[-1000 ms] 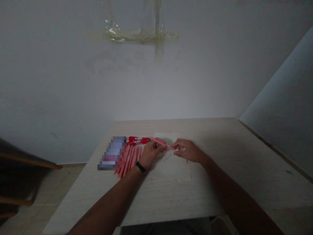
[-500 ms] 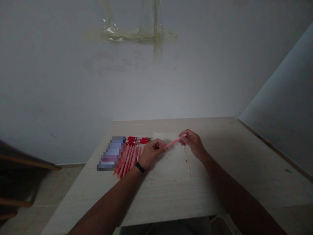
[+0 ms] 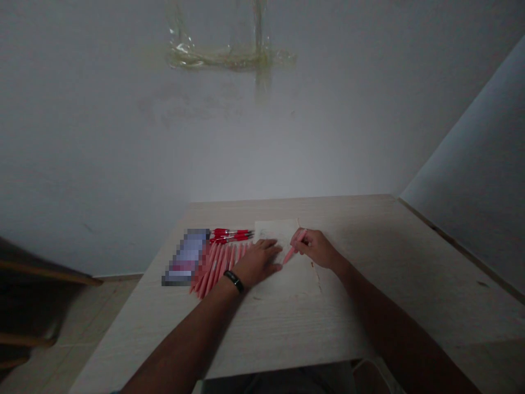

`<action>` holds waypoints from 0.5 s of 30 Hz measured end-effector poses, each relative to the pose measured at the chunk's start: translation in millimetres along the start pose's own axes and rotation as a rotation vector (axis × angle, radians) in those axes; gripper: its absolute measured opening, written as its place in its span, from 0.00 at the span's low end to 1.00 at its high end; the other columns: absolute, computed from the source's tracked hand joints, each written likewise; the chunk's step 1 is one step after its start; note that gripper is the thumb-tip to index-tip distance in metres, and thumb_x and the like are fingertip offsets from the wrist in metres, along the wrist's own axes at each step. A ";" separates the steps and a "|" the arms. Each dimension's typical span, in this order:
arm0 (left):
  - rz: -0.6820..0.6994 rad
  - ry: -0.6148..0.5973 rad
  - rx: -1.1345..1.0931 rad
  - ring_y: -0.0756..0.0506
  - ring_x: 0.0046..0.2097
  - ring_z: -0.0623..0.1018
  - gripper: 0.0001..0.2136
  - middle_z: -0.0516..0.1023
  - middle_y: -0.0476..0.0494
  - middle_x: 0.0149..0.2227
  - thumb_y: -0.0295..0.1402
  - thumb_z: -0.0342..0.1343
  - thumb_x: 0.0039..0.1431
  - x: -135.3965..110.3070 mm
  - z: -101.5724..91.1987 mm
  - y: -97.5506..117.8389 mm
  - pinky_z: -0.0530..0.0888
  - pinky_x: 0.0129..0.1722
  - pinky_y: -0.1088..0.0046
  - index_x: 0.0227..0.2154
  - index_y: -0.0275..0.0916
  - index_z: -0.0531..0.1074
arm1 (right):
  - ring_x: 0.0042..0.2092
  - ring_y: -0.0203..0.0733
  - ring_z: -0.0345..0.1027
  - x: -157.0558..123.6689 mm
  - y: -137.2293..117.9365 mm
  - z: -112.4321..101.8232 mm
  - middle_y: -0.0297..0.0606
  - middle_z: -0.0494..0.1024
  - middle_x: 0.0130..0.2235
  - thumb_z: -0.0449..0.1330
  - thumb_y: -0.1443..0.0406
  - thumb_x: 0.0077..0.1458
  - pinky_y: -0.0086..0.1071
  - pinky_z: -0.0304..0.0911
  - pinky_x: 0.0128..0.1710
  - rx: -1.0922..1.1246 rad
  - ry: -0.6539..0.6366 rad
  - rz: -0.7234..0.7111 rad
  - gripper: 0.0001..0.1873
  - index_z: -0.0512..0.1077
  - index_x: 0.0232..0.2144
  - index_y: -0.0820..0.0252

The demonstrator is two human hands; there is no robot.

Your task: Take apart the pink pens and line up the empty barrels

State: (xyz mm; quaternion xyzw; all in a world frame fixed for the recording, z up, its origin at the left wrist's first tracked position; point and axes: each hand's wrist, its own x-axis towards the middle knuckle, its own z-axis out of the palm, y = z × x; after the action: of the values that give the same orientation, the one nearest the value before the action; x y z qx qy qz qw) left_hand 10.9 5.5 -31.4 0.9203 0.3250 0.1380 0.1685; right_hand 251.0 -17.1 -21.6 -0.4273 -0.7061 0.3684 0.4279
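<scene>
My right hand (image 3: 315, 249) grips a pink pen (image 3: 289, 255) with its tip pointing down at a sheet of white paper (image 3: 295, 284). The tip is at or very near the sheet. My left hand (image 3: 259, 262) lies flat with its fingers apart, resting on the paper's left edge and holding nothing. Just left of it lies a fanned row of pink pens (image 3: 217, 268). Several red pens (image 3: 230, 235) lie crosswise above that row, and a pixelated flat device, probably a phone (image 3: 186, 257), lies at their left.
All of this sits on a pale wood-grain table (image 3: 344, 323) with a straight far edge against a grey wall (image 3: 262, 142). Clear tape (image 3: 229, 57) clings to the wall. A dark wooden chair (image 3: 28, 295) stands at lower left over a tiled floor.
My right hand has moved down and left, tilting the pink pen from nearly level to pointing down at the paper. My left hand has let go of the pen and lies flat.
</scene>
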 end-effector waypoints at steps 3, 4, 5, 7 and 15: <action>-0.007 -0.034 0.011 0.33 0.63 0.63 0.32 0.62 0.34 0.64 0.46 0.65 0.52 -1.2 0.0 0.1 0.63 0.61 0.51 0.59 0.42 0.66 | 0.27 0.32 0.62 -0.3 1.6 4.5 0.35 0.75 0.33 0.59 0.58 0.59 0.27 0.58 0.27 -0.018 0.008 -0.004 0.14 0.70 0.26 0.60; -0.008 -0.041 0.012 0.32 0.63 0.62 0.34 0.61 0.34 0.64 0.47 0.66 0.50 -1.5 -0.2 0.2 0.62 0.61 0.50 0.59 0.42 0.65 | 0.27 0.32 0.61 -0.4 2.3 5.0 0.35 0.74 0.33 0.59 0.58 0.59 0.27 0.57 0.26 -0.017 0.012 -0.007 0.14 0.70 0.26 0.60; -0.006 -0.047 0.009 0.32 0.64 0.61 0.35 0.61 0.34 0.64 0.47 0.66 0.49 -1.8 -0.4 0.3 0.61 0.61 0.50 0.60 0.42 0.65 | 0.26 0.31 0.60 -0.4 3.0 5.1 0.34 0.74 0.33 0.59 0.58 0.59 0.27 0.55 0.25 -0.016 0.011 -0.008 0.14 0.69 0.26 0.60; 0.001 -0.052 -0.004 0.32 0.64 0.61 0.36 0.60 0.34 0.65 0.47 0.66 0.49 -2.3 -0.3 0.2 0.61 0.62 0.50 0.60 0.42 0.64 | 0.25 0.31 0.58 -0.7 4.0 4.5 0.34 0.73 0.32 0.59 0.58 0.59 0.27 0.54 0.24 -0.016 0.001 -0.007 0.14 0.69 0.26 0.60; 0.013 -0.046 -0.032 0.33 0.65 0.60 0.34 0.59 0.34 0.65 0.43 0.68 0.49 -3.1 3.0 -2.2 0.61 0.62 0.51 0.60 0.46 0.66 | 0.24 0.30 0.57 -0.4 0.9 -1.7 0.33 0.73 0.31 0.58 0.61 0.59 0.26 0.52 0.23 -0.120 0.019 -0.023 0.12 0.69 0.25 0.60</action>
State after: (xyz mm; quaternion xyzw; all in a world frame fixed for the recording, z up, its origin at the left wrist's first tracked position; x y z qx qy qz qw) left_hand 8.5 4.5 -35.5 0.9224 0.3129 0.1230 0.1899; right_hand 252.9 -16.9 -21.9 -0.4474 -0.7278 0.3163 0.4124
